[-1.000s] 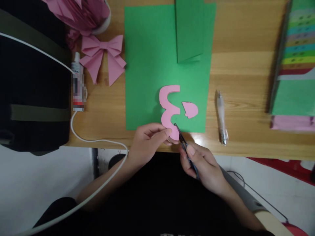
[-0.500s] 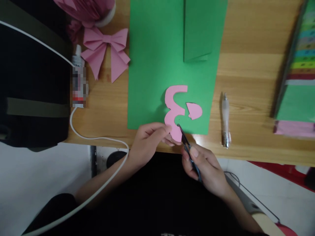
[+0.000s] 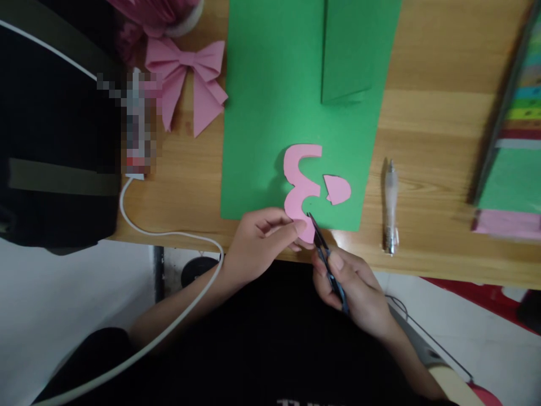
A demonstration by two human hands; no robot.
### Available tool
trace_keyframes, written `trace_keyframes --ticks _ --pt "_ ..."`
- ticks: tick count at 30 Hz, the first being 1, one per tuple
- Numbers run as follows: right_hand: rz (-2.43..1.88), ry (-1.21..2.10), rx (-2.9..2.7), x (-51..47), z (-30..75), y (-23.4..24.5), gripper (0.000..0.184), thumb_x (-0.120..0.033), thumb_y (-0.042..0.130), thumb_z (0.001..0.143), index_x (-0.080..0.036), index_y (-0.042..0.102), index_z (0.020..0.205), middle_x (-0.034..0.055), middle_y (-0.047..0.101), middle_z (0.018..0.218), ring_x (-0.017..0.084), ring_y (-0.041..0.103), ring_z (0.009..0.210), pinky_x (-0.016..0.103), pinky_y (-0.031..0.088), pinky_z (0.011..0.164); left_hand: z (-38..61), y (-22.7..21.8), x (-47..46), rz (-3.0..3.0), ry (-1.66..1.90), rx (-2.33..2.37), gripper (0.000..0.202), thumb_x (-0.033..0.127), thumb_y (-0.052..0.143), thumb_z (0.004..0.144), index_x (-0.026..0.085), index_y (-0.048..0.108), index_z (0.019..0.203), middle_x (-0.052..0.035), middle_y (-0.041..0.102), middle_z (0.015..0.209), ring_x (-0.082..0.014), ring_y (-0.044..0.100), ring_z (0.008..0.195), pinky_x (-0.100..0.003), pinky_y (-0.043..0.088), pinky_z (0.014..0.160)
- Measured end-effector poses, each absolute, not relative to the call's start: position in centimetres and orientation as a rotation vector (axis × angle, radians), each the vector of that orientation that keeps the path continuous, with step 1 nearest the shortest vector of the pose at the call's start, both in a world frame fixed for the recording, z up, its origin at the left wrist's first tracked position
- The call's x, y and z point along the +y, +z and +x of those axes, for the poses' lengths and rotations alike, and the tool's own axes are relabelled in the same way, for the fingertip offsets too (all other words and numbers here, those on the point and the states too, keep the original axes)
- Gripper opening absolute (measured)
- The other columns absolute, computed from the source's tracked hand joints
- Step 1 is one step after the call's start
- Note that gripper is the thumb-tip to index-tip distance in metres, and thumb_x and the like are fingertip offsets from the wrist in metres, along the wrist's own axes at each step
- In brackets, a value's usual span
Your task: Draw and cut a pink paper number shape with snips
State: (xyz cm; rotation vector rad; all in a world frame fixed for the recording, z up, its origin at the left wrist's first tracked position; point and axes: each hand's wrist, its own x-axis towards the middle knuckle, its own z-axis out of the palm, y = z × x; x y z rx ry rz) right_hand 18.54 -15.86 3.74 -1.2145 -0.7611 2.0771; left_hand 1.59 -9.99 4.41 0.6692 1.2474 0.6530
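My left hand (image 3: 266, 239) pinches the lower end of a pink paper cutout (image 3: 293, 163), which has a curvy shape like a backward 3. In my right hand (image 3: 350, 282) is a pair of dark scissors (image 3: 321, 242), thumb on top and fingers wrapped round the handle. The blades point up and left, close against the cutout's lower right edge. A rounded pink scrap (image 3: 338, 189) lies to the right of the cutout. Beneath them is a large green sheet (image 3: 262, 113).
A folded green paper (image 3: 346, 56) lies on the sheet. At the left are a pink paper bow (image 3: 188, 59), a blurred-out tube (image 3: 136, 129), a white cable (image 3: 169, 232) and a black bag (image 3: 54, 124). To the right are a pen (image 3: 391, 208) and a pack of coloured paper (image 3: 511, 175).
My left thumb has slid right along the cutout's lower end. The scissors stay beside its edge, their position nearly the same. The whole view has shifted slightly.
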Motion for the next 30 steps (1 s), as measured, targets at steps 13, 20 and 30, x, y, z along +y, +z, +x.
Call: trace_keyframes --ticks 13,20,30 --pt "-1.210 2.089 -0.763 -15.80 18.60 4.08 0.043 -0.057 0.044 0.102 -0.021 0.050 0.080 -0.0092 0.040 0.045 0.007 0.029 0.040 0.024 0.019 0.039 1.71 4.27 -10.01 0.658 0.667 1.227 0.016 0.025 0.074 0.079 0.017 0.070 0.066 -0.0012 0.076 0.067 -0.0126 0.071 0.063 -0.022 0.057 0.064" --pt "-1.204 2.069 -0.784 -15.79 18.57 3.95 0.043 -0.057 0.044 0.102 -0.021 0.050 0.080 -0.0100 0.039 0.044 0.007 0.028 0.039 0.024 0.020 0.039 1.67 4.24 -10.09 0.663 0.690 1.220 0.016 0.025 0.074 0.079 0.016 0.071 0.066 -0.0010 0.075 0.066 -0.0118 0.070 0.062 -0.020 0.056 0.063" --pt "-1.242 2.062 -0.784 -15.69 18.38 4.06 0.043 -0.057 0.045 0.102 -0.021 0.050 0.079 -0.0092 0.040 0.044 0.007 0.030 0.039 0.024 0.020 0.039 1.72 4.39 -10.10 0.698 0.658 1.252 0.017 0.026 0.073 0.079 0.016 0.072 0.065 -0.0024 0.076 0.067 -0.0138 0.072 0.064 -0.022 0.057 0.063"
